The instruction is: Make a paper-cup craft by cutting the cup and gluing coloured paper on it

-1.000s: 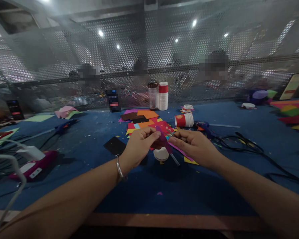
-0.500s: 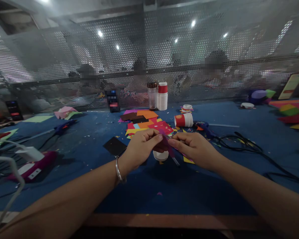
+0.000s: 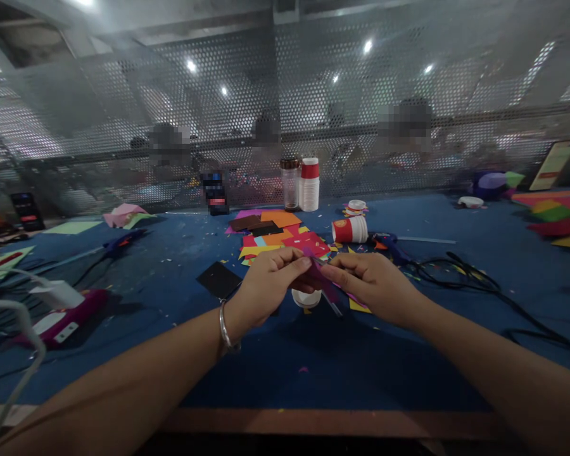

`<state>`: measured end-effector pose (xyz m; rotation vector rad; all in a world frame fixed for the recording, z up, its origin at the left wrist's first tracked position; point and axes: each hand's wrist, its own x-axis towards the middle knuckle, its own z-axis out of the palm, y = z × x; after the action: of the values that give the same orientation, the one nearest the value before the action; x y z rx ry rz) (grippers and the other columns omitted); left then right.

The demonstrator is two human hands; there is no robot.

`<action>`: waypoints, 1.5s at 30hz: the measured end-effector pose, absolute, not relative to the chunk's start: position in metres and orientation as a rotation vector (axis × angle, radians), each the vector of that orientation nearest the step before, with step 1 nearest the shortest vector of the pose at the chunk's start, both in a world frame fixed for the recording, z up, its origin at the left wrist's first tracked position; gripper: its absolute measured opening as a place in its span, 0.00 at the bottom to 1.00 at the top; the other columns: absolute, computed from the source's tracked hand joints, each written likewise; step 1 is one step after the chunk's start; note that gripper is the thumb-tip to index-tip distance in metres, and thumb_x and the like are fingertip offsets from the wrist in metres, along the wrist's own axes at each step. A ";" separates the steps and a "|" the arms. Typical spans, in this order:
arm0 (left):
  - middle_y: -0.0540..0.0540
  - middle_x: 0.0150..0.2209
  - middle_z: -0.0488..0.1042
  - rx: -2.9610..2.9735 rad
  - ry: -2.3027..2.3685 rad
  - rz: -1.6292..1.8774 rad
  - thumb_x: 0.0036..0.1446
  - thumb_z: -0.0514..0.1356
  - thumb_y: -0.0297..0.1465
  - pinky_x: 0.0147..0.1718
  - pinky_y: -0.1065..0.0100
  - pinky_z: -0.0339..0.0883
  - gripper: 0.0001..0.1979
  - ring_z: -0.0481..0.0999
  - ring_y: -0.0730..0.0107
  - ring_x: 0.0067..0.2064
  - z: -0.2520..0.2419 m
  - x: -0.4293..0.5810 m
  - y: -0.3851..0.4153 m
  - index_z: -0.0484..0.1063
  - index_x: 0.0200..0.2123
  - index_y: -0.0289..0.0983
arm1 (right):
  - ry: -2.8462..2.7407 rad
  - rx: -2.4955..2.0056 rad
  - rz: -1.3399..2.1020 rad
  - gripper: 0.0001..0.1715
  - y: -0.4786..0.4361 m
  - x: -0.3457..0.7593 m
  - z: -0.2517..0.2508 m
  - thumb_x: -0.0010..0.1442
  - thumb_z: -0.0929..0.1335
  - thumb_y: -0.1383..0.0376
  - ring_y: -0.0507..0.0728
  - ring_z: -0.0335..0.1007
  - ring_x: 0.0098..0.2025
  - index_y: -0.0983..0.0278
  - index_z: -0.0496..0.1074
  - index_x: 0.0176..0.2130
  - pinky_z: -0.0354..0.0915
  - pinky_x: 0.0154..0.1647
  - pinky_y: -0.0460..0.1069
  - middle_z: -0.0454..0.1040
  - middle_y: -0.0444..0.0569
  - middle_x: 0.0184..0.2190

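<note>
My left hand (image 3: pixel 268 284) and my right hand (image 3: pixel 370 282) meet over the blue table (image 3: pixel 285 361), fingers pinched on a small purple paper strip (image 3: pixel 319 276) held between them. A silver bangle (image 3: pixel 224 326) circles my left wrist. Just beneath the hands sits a small white cup (image 3: pixel 306 297) upside down on the table. Behind the hands lies a pile of coloured paper sheets (image 3: pixel 278 237), red, orange, yellow and black.
A red-and-white paper cup (image 3: pixel 350 230) lies on its side behind the pile; a cup stack (image 3: pixel 310 184) and a clear jar (image 3: pixel 290 183) stand by the perforated metal screen (image 3: pixel 285 114). Black cables (image 3: pixel 475 278) run right. A glue gun (image 3: pixel 61 316) lies left. A black card (image 3: pixel 218 278) lies nearby.
The two hands have drawn closer together and the purple strip has turned a little between the fingers. Nothing else on the table has moved.
</note>
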<state>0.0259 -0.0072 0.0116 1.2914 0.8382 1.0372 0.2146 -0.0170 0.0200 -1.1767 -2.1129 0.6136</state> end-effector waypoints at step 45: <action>0.49 0.24 0.77 1.010 0.610 1.023 0.44 0.73 0.27 0.26 0.77 0.67 0.12 0.76 0.76 0.25 0.010 0.023 0.002 0.72 0.28 0.33 | -2.061 -1.195 0.722 0.25 -0.016 0.217 0.017 0.62 0.63 0.47 0.49 0.50 0.22 0.62 0.65 0.25 0.47 0.22 0.47 0.56 0.39 0.19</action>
<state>0.0227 0.0018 0.0102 1.0102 0.6099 1.0232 0.2166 -0.0161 0.0170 -1.1951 -2.0606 0.7215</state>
